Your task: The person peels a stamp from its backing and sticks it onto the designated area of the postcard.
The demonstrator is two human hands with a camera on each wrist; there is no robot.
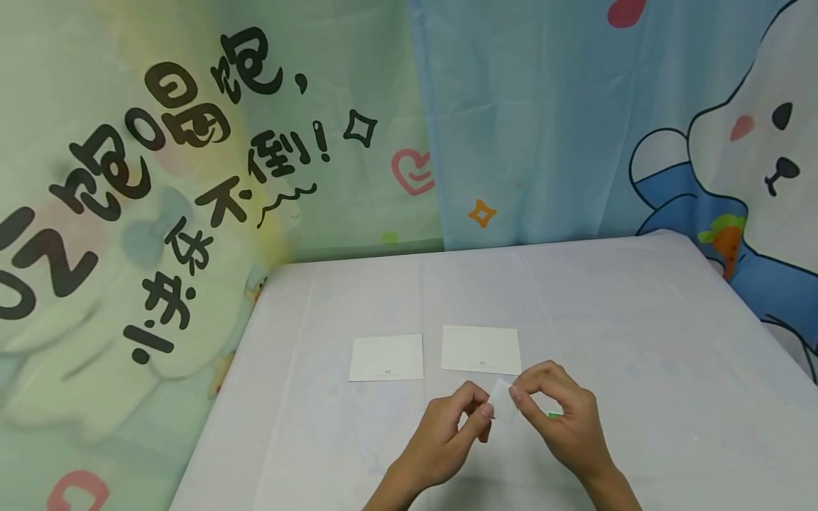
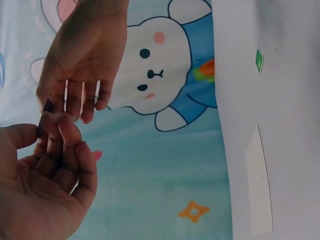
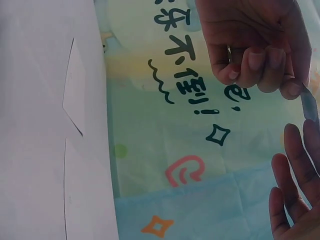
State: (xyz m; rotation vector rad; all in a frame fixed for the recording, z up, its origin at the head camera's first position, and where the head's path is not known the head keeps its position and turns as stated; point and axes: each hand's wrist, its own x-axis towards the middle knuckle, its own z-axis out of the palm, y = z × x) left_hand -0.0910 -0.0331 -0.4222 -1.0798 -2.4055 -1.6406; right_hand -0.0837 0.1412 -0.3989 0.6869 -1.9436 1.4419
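Observation:
In the head view both hands meet over the front of the table around a small, thin, whitish translucent piece (image 1: 502,402). My left hand (image 1: 452,431) pinches its left edge between thumb and bent fingers. On the other side, thumb and forefinger of my right hand (image 1: 565,415) pinch its upper right edge. Against the light the piece (image 3: 310,104) looks like a grey strip in the right wrist view. Its exact kind I cannot tell. A small green diamond-shaped item (image 2: 259,61) lies on the table, partly hidden behind my right hand in the head view.
Two white cards lie side by side beyond the hands, a left card (image 1: 385,358) and a right card (image 1: 481,349), each with a small mark near its lower edge. A white cloth covers the table (image 1: 307,426). Printed curtains (image 1: 537,128) hang behind and to the left.

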